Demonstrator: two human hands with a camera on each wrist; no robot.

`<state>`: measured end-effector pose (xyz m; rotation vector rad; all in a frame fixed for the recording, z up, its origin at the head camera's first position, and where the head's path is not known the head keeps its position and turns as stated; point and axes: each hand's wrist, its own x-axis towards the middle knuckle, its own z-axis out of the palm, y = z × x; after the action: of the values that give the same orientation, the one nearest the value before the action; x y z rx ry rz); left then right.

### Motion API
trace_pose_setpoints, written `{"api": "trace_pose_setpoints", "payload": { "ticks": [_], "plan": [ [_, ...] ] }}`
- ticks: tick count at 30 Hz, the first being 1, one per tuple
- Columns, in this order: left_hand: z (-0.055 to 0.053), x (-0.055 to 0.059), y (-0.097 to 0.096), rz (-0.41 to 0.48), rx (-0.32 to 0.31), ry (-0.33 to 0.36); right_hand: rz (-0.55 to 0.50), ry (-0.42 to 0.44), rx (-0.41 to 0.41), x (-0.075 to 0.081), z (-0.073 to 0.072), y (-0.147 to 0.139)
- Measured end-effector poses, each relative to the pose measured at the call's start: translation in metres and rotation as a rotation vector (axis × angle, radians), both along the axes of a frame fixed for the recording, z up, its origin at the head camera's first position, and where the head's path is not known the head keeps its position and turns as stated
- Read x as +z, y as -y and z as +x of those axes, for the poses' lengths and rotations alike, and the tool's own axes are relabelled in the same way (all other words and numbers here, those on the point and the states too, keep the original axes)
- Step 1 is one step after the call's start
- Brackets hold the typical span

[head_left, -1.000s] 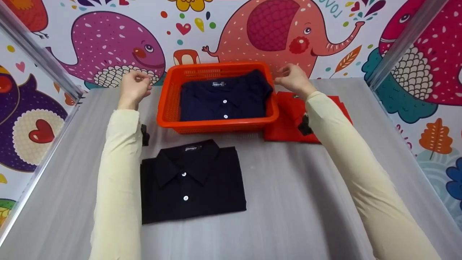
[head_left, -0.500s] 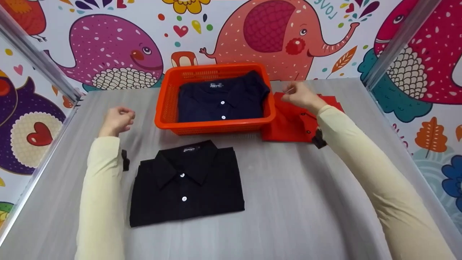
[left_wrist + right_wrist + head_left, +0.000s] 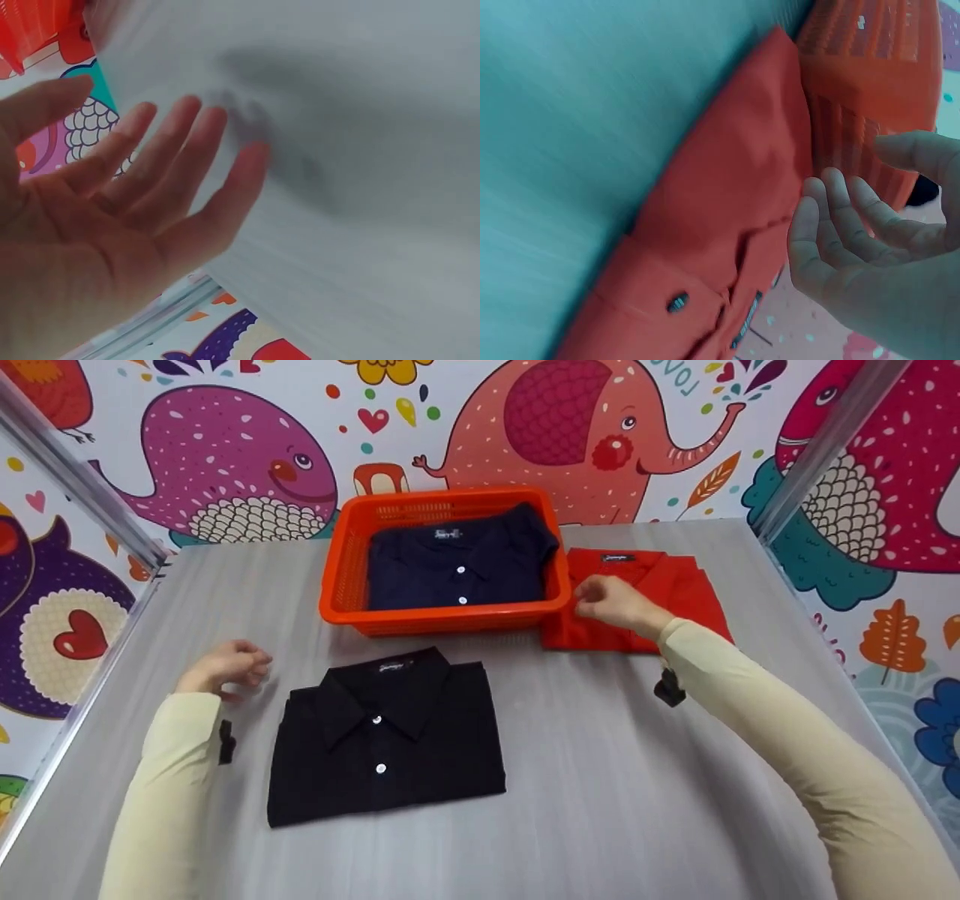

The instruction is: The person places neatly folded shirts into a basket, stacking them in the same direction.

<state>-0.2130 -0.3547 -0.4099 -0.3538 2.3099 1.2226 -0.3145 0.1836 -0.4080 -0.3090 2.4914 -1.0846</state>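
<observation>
A folded black shirt (image 3: 386,735) lies on the grey table (image 3: 615,780) in front of me. My left hand (image 3: 225,666) hovers just left of its collar, fingers relaxed and holding nothing (image 3: 135,187). An orange basket (image 3: 341,585) behind it holds a folded navy shirt (image 3: 457,566). To the basket's right lies a folded red shirt (image 3: 675,585). My right hand (image 3: 611,604) is over the red shirt's near left part, fingers loosely curved above the cloth (image 3: 727,217); it grips nothing.
Walls with bright cartoon animals (image 3: 225,457) and metal corner rails (image 3: 817,450) close in the table on three sides. The basket wall (image 3: 870,67) stands right beside my right hand.
Both hands have drawn back from beside the basket's far corners toward me. The left went down to the black shirt's left, the right onto the red shirt.
</observation>
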Motion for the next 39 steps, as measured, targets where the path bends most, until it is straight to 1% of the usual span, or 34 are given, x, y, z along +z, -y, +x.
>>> {"api": "trace_pose_setpoints", "payload": {
  "ticks": [3,8,10,15,17,20,22,24,27,29,32,37,39],
  "plan": [
    [0.009,-0.003,-0.002,0.006,-0.024,0.044,-0.003,-0.013,0.048,-0.006,0.008,0.003],
    [0.023,-0.013,-0.010,0.028,0.001,0.099,0.005,-0.022,0.125,-0.020,0.025,0.011],
    [0.027,-0.017,-0.014,0.036,-0.009,0.090,0.008,-0.013,0.157,-0.025,0.033,0.014],
    [0.034,-0.024,-0.022,0.022,-0.076,0.045,-0.006,0.010,0.235,-0.036,0.051,0.021],
    [0.036,-0.025,-0.026,0.005,-0.085,0.044,-0.019,0.010,0.261,-0.039,0.056,0.024],
    [0.038,-0.024,-0.031,-0.013,-0.081,0.049,-0.035,0.020,0.280,-0.043,0.063,0.028],
    [0.039,-0.024,-0.034,-0.020,-0.069,0.046,-0.059,0.039,0.281,-0.044,0.067,0.031],
    [0.040,-0.024,-0.036,-0.017,-0.058,0.046,-0.093,0.082,0.268,-0.045,0.073,0.035],
    [0.043,-0.025,-0.037,0.009,-0.045,0.048,-0.175,0.183,0.244,-0.047,0.083,0.043],
    [0.045,-0.026,-0.038,0.028,-0.045,0.050,-0.229,0.258,0.224,-0.048,0.091,0.049],
    [0.049,-0.027,-0.038,0.038,-0.051,0.054,-0.297,0.342,0.197,-0.050,0.101,0.060],
    [0.058,-0.026,-0.041,-0.010,-0.073,0.070,-0.389,0.403,0.128,-0.053,0.114,0.077],
    [0.060,-0.025,-0.043,-0.029,-0.082,0.068,-0.425,0.415,0.095,-0.053,0.117,0.081]
  ]
}}
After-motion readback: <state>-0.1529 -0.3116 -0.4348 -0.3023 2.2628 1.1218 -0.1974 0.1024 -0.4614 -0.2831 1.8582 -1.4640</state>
